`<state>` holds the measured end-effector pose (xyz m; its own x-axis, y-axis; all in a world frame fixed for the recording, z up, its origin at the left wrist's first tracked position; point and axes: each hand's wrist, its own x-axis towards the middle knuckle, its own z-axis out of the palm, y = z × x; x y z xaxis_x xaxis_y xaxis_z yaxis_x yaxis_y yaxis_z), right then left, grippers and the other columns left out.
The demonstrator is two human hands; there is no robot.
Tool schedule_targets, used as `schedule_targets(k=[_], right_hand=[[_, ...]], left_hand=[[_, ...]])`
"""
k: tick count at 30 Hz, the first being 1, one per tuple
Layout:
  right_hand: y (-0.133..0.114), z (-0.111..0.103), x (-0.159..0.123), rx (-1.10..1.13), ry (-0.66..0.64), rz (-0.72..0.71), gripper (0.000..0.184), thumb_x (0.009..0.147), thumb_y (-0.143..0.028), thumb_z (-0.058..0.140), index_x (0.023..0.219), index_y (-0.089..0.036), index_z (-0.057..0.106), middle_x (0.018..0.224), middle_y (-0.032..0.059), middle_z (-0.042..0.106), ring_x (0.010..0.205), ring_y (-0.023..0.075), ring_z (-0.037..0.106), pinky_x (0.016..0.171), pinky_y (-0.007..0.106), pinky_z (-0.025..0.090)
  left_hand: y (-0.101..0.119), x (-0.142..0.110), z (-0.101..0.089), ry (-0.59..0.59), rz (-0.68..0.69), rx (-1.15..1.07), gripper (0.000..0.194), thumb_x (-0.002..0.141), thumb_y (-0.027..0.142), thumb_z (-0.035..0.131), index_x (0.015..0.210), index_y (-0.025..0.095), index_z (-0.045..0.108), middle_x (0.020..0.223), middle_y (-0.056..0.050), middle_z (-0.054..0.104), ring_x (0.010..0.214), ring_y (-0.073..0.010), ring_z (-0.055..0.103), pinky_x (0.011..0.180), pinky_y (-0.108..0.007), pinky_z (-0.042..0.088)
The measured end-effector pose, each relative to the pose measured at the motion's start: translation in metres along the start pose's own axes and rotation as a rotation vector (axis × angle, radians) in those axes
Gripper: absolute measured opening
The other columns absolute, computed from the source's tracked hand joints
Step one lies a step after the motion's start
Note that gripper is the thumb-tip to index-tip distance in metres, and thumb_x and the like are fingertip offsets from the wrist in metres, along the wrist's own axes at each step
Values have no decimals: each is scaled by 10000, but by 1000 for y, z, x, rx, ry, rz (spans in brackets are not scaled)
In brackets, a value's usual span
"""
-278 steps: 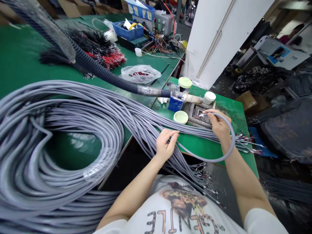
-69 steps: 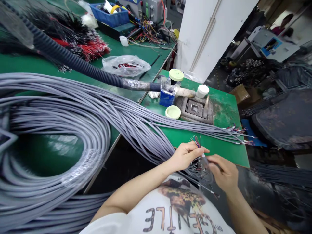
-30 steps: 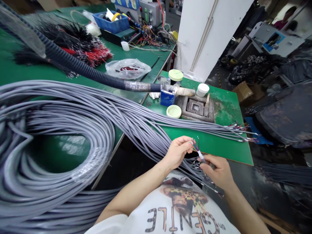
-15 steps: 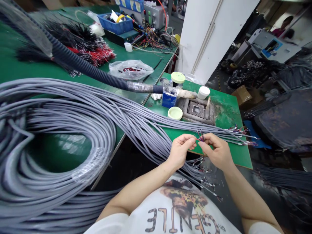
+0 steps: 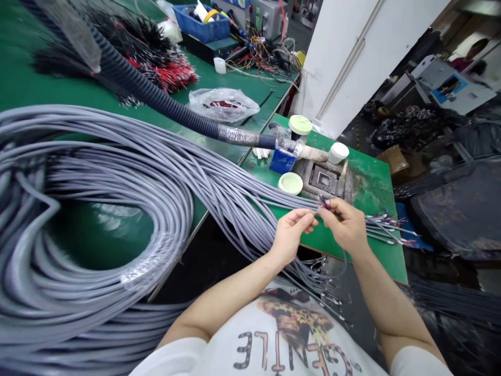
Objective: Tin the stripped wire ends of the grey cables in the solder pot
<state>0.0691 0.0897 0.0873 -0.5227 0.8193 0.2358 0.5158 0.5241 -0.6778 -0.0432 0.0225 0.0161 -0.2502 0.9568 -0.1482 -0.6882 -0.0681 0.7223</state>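
Note:
Thin coloured wires (image 5: 323, 201) fan out from a grey cable's end, pinched in my right hand (image 5: 345, 223). Part of that cable (image 5: 345, 262) curves down below my right palm. My left hand (image 5: 290, 233), its thumb and forefinger pressed together, grips one thin wire (image 5: 315, 212) from the same end; it looks yellowish. Fingers cover most of the cable's tip. Just behind both hands runs a bundle of grey cables (image 5: 270, 196) across the green board (image 5: 391, 261), their stripped ends (image 5: 391, 224) showing coloured wires at the right.
A large coil of grey cable (image 5: 168, 209) lies at left. On the board stand a solder pot (image 5: 323, 180), a pale green lid (image 5: 290, 184), a white tub (image 5: 338, 152) and a blue box (image 5: 282, 161). A black corrugated hose (image 5: 188, 115) arches over from upper left.
My left hand has gone from a reddish wire to a yellowish one. My right hand has shifted slightly left and up with the cable end. The view has turned a little.

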Motion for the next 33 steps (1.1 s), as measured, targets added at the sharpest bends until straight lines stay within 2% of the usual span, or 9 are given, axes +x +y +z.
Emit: schedule_targets(k=[2,6,8,11,15,23,28,33], right_hand=[[8,1,23,-25,-9,-19,155,838,-322,596,784,-184,640,647,-21,580,562,103,500,549,228,378],[34,13,73,-135,-84,-68,203,798,-341,611,693,-170,635,637,-2,551,583,119,484,545,246,348],[47,23,94,-206,-132,-69,201,783,-333,613,676,-165,645,629,5,550,580,125,478,548,257,332],[60,39,114,-304,-174,-72,185,775,-309,612,692,-156,677,647,16,563,586,135,481,569,275,324],[68,55,126,-391,-247,-97,172,780,-286,611,737,-154,713,688,26,557,638,150,503,603,284,334],[74,64,132,-436,-263,-88,161,775,-285,621,754,-167,729,698,19,515,666,154,501,607,285,336],[69,51,130,-392,-224,-84,160,760,-287,630,704,-160,710,685,18,525,639,145,492,604,285,350],[85,9,127,-388,-78,-48,194,745,-329,631,686,-157,700,670,24,548,618,148,492,592,289,351]], left_hand=[[4,5,-14,1,144,231,216,792,350,670,909,169,690,759,-32,684,671,-128,580,672,-263,445],[7,14,-48,13,588,824,145,843,290,605,891,202,710,818,-54,706,800,-186,592,790,-339,431],[4,17,-60,-21,680,1021,157,867,259,564,915,210,705,846,-59,718,805,-191,591,781,-344,410],[-2,19,-66,-70,711,1168,173,879,242,539,945,207,695,863,-62,722,790,-186,588,743,-332,383],[-5,19,-65,-62,716,1169,181,888,243,521,942,205,690,849,-65,720,785,-181,591,735,-328,378],[-4,19,-65,-54,722,1143,183,879,246,525,934,214,696,832,-65,720,765,-179,595,725,-330,377],[-5,19,-66,-55,723,1121,165,876,227,535,937,210,688,841,-59,720,766,-178,588,728,-329,368],[-3,18,-66,-60,721,1116,159,870,220,542,933,216,688,831,-52,720,744,-173,579,720,-326,364]])
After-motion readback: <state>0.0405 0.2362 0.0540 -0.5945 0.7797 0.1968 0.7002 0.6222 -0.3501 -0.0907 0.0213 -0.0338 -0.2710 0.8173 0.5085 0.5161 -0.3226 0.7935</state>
